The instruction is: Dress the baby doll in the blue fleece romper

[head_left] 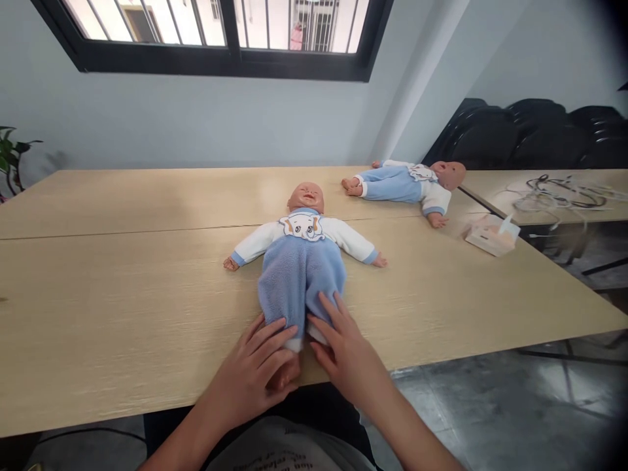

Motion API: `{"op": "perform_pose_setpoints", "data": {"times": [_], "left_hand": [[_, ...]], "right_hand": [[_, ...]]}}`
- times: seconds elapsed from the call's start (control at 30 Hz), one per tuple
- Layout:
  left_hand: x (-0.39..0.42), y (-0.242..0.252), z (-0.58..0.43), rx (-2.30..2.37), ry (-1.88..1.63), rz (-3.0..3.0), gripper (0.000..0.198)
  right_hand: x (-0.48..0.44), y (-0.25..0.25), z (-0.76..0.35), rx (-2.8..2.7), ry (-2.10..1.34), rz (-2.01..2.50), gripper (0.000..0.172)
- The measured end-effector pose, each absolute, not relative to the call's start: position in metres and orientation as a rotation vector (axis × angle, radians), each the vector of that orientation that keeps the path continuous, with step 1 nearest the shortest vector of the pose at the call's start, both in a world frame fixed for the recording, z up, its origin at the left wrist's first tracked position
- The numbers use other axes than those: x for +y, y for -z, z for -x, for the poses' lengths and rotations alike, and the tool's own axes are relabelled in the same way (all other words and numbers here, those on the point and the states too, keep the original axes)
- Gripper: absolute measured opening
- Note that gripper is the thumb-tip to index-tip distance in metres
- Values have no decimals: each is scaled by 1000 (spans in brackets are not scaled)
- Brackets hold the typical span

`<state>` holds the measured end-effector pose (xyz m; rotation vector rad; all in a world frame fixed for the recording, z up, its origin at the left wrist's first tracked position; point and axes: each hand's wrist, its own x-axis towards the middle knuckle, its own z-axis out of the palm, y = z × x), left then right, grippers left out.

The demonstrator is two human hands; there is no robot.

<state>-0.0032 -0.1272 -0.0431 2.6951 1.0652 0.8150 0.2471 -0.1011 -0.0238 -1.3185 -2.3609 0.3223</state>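
Observation:
A baby doll [302, 261] lies on its back, head away from me, arms spread, in a white top with an animal-face bib and light blue fleece trousers. My left hand [258, 363] is closed around one lower leg, its fingers over the blue cloth and its thumb by the bare foot [287, 371]. Resting on the other trouser leg, my right hand [346, 350] has its fingers apart near the white cuff [318, 334]. The doll's foot on that side is hidden.
A second doll [400, 182] in similar clothes lies farther back to the right. Near it stands a tissue box [492, 234] on the wooden table [147, 294]. Tangled cables [564, 194] lie on another table. Black chairs [534, 137] are stacked behind, and a plant [14, 157] shows at left.

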Motion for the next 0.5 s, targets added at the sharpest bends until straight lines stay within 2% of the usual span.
{"op": "perform_pose_setpoints", "data": {"times": [0.07,0.23,0.33,0.43,0.5], "left_hand": [[-123,42,-3,1078,-906,-2691,22],[-112,42,-15,1151,-999,-2631,20],[-113,45,-15,1123,-1001,-2502,39],[-110,52,-14,1224,-1303,-2068,70],[-98,55,-15,1348,-1461,-1629,71]], "right_hand": [[-85,23,-260,-2420,-353,1231,39],[-54,13,-280,-2473,-369,1208,26],[-52,-1,-285,-2461,-376,1234,22],[-47,-16,-287,-2458,-465,1222,25],[-33,-23,-285,-2387,-487,1226,29]]}}
